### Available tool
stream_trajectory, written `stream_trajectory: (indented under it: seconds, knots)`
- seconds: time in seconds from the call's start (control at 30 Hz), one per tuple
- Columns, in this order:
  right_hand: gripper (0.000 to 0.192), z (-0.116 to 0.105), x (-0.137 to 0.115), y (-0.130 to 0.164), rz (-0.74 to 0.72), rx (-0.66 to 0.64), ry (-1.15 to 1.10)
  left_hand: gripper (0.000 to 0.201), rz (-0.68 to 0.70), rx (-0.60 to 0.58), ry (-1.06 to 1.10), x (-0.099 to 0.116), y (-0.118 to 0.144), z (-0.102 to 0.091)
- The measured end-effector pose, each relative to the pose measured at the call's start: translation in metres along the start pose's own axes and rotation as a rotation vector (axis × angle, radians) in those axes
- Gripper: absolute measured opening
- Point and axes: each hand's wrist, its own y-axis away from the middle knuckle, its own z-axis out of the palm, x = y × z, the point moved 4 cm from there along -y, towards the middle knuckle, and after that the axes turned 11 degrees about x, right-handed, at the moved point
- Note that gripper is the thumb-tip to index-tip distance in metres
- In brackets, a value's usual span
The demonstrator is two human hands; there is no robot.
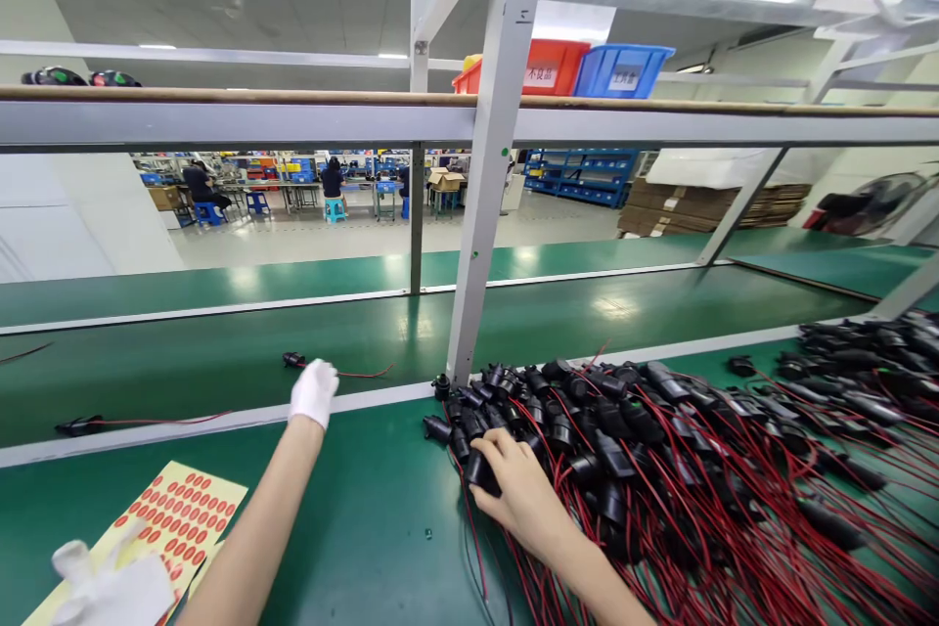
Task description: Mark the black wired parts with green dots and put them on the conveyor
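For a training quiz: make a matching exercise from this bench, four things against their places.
Things:
1. left hand
2. right hand
3. sticker sheet
4. blue bin

Places:
A. on the top shelf, beside a red bin
B. at the near left corner of the bench
C. on the pile of black plugs with red wires
D. gloved, reaching over the white strip toward the belt

Pairs: 1-D, 2-C, 3-B, 4-A
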Motion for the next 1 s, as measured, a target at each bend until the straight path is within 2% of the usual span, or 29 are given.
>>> stream_trajectory:
  seconds: [0.1,0.2,0.3,0.4,0.5,0.6,0.73,0.83,1.0]
  knots:
    - [0.036,-0.034,-0.007,-0.01,0.002,-0.04,-0.113,0.022,-0.138,-0.264,-0.199,-0.049,0.051,0.004]
    - [0.041,-0.069,-0.021,-0.018,-0.012,-0.1,-0.211,0.043,-0.302,-0.591,-0.363,-0.094,0.116,0.009]
    - [0.047,-0.09,-0.039,-0.019,-0.048,-0.146,-0.259,0.062,-0.371,-0.793,-0.406,-0.114,0.166,0.014]
    - [0.057,-0.1,-0.054,-0.013,-0.151,-0.07,-0.197,0.059,-0.349,-0.898,-0.351,-0.111,0.193,0.02]
    - [0.063,-0.105,-0.066,-0.005,-0.315,0.046,-0.115,0.044,-0.183,-0.98,-0.304,-0.094,0.204,0.026]
    - [0.065,-0.11,-0.069,0.003,-0.406,0.123,-0.097,0.032,0.026,-0.991,-0.457,-0.078,0.205,0.026]
    - [0.057,-0.119,-0.062,0.01,-0.41,0.259,-0.201,0.04,0.272,-0.984,-0.693,-0.067,0.202,0.021]
    - [0.052,-0.123,-0.06,0.016,-0.456,0.303,-0.249,0.045,0.315,-1.037,-0.705,-0.067,0.203,0.019]
    - [0.046,-0.126,-0.064,0.018,-0.526,0.304,-0.239,0.05,0.37,-1.116,-0.727,-0.065,0.207,0.021]
